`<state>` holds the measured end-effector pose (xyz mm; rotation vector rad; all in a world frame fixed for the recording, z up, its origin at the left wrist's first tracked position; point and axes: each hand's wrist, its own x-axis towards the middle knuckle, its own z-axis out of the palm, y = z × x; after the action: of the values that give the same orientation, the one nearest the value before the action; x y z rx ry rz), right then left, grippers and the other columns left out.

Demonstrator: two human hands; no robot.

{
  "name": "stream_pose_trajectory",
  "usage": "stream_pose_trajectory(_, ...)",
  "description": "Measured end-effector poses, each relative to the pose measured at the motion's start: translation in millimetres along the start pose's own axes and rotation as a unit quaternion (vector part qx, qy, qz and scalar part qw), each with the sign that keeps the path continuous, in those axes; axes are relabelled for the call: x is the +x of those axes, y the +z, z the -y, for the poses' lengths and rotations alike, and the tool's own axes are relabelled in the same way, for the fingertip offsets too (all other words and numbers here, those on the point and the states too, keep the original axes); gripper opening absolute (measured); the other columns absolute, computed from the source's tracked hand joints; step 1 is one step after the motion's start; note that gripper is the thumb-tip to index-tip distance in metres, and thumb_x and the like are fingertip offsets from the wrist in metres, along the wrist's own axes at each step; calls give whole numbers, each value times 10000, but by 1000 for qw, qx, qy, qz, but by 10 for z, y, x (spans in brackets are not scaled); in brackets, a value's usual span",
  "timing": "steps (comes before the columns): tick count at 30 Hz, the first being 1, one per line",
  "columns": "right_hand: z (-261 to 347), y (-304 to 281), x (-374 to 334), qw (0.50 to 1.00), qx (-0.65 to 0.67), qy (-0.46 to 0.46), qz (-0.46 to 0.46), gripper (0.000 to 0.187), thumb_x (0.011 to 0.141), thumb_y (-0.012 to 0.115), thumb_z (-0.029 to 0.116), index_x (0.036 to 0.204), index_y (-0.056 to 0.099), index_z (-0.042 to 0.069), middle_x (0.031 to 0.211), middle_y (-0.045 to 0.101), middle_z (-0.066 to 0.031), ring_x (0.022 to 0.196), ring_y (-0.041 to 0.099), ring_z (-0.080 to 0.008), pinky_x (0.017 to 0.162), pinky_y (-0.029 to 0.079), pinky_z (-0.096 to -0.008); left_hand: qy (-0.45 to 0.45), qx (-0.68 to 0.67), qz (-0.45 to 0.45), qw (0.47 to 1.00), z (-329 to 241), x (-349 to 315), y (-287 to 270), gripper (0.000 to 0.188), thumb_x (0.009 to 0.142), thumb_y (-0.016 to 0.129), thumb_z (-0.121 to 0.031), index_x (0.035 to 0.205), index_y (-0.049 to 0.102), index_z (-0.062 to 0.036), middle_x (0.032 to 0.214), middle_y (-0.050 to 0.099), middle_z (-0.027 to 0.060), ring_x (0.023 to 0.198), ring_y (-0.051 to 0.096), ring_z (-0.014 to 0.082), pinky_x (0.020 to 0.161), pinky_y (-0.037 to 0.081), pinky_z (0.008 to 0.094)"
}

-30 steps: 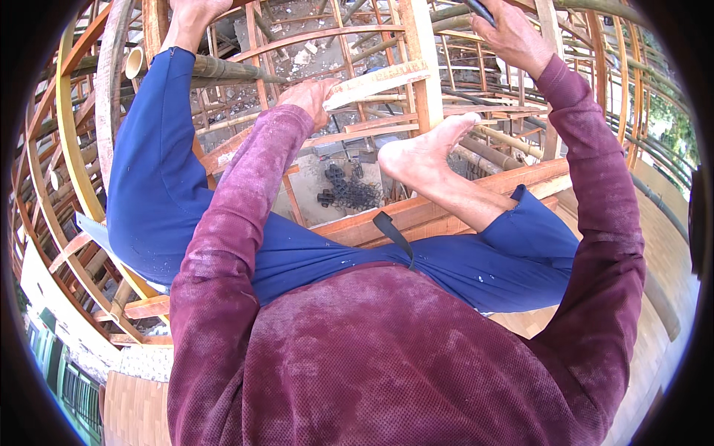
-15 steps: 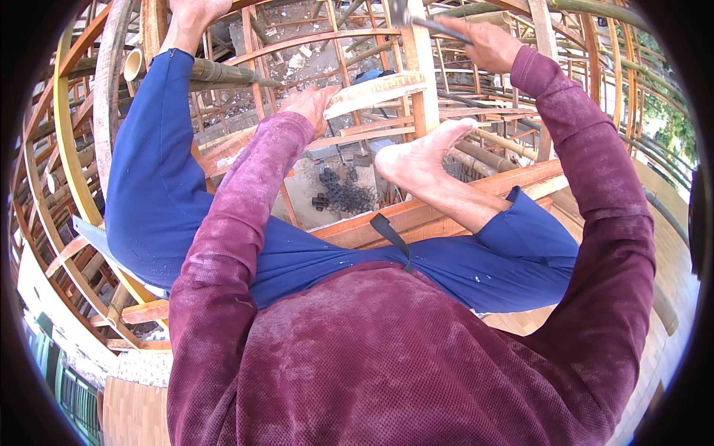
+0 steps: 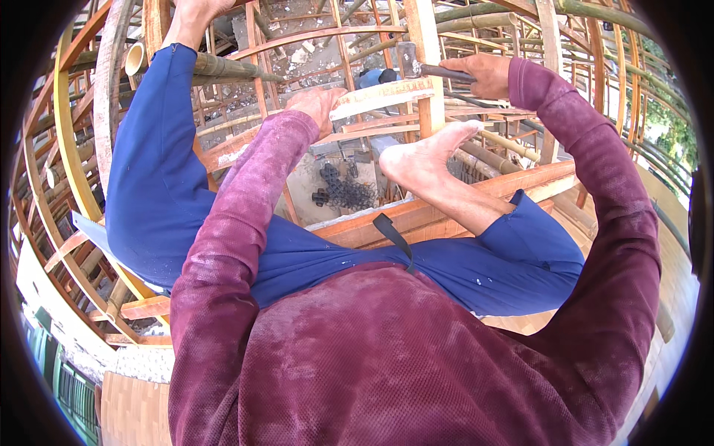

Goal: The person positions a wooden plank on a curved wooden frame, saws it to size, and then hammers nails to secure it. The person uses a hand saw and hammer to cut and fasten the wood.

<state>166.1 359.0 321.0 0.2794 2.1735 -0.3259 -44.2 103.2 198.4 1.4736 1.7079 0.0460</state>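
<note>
My right hand (image 3: 487,74) is closed round the dark handle of a hammer (image 3: 408,61). The hammer's head is down at the right end of a short wooden batten (image 3: 387,97), where the batten meets an upright wooden post (image 3: 429,74). My left hand (image 3: 316,108) grips the batten's left end, fingers wrapped over it. The batten lies nearly level, pale on its near face with rough reddish marks along its top. Whether a nail sits under the hammer cannot be made out.
My bare foot (image 3: 431,152) rests beside the post, above a thick timber beam (image 3: 446,212). A handsaw (image 3: 97,236) sticks out by my left knee. Bamboo poles (image 3: 230,68) and timber frames surround me. Far below lies ground with a dark tangled heap (image 3: 346,189).
The hammer has come down from above onto the batten's end by the post, my right hand lowering with it. My left hand keeps its hold on the batten.
</note>
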Motion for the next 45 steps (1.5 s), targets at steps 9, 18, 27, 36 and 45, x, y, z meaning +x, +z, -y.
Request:
stream_pose_trajectory(9, -571, 184, 294, 961, 35, 159, -226, 724, 819, 604, 18, 1500, 390, 142, 1195, 641, -196, 1063, 643, -319, 982, 490, -416, -2, -20, 8, 1000, -50, -46, -14, 518, 813, 608, -38, 1289, 567, -239, 1130, 688, 125, 1084, 657, 323, 915, 537, 437)
stream_pose_trajectory(18, -826, -36, 154, 956, 58, 61, -279, 527, 838, 650, 91, 1347, 516, 70, 1005, 663, -180, 912, 654, -316, 811, 531, -416, 13, -11, -10, 1000, -18, -18, 44, 510, 812, 595, -9, 1268, 577, -235, 1122, 695, 121, 1067, 663, 331, 909, 545, 435)
stream_pose_trajectory(27, -212, -252, -103, 992, 117, 0, 48, 829, 804, 626, 4, 1543, 313, 214, 1427, 511, -196, 1231, 563, -323, 1085, 429, -396, -14, 12, 35, 999, -39, -19, 48, 592, 785, 616, -18, 1318, 551, -268, 1167, 679, 126, 1111, 648, 339, 915, 543, 449)
stream_pose_trajectory(36, -400, 166, 10, 980, 114, 78, -142, 715, 838, 605, 67, 1505, 374, 178, 1353, 569, -203, 1120, 632, -335, 1015, 492, -400, 20, -3, 34, 999, -26, 6, 56, 609, 807, 614, -37, 1362, 532, -274, 1213, 666, 116, 1135, 639, 327, 930, 543, 437)
stream_pose_trajectory(45, -318, -251, 156, 847, 182, 58, -495, 666, 803, 588, 73, 1432, 389, -21, 1312, 552, -273, 1209, 552, -392, 1050, 431, -403, -16, 2, 51, 999, -8, -38, 108, 666, 818, 622, -38, 1432, 470, -247, 1287, 610, 151, 1190, 602, 331, 995, 521, 416)
